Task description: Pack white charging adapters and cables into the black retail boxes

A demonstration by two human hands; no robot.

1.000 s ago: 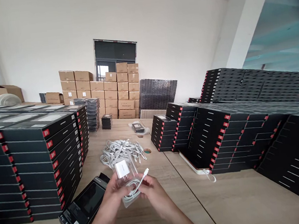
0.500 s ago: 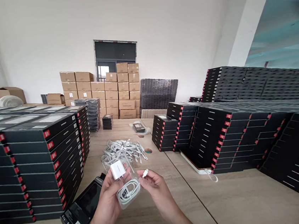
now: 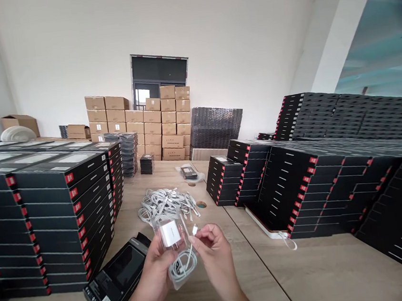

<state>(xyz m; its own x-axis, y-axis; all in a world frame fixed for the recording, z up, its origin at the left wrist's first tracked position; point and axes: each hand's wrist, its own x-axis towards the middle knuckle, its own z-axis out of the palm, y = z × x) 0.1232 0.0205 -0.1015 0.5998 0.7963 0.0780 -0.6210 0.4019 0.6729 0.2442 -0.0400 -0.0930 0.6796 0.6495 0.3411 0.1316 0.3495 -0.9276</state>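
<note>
Our left hand (image 3: pixel 153 264) is gripping one clear tray (image 3: pixel 183 245) by its left side, thumb pressing on the front. We are keeping the tray above the near part of one worktop (image 3: pixel 273 286); it is carrying two items: one white adapter (image 3: pixel 170 233) in its upper part and one white cable (image 3: pixel 184 267) coiling in its lower part. Our right hand (image 3: pixel 213 249) is pinching the cable's free end between thumb and forefinger, just beside the tray's right edge; one plug (image 3: pixel 194 229) is sticking up from that pinch.

Just beyond the tray we are seeing one pile (image 3: pixel 166 202) of white cables, overlapping too much for us to count. Two round holes (image 3: pixel 201 204) are showing to its right, and one bagged item (image 3: pixel 189 172) is lying near the farther one. One black box (image 3: pixel 119 279) is lying at a slant to the left of our left hand. In the left block (image 3: pixel 50 219) of black boxes we are counting about nine layers in the near column. A right block (image 3: pixel 291 189) is standing opposite, one white-edged slab (image 3: pixel 266 227) lying at its foot and one white loop (image 3: pixel 291 243) beside it.
</note>
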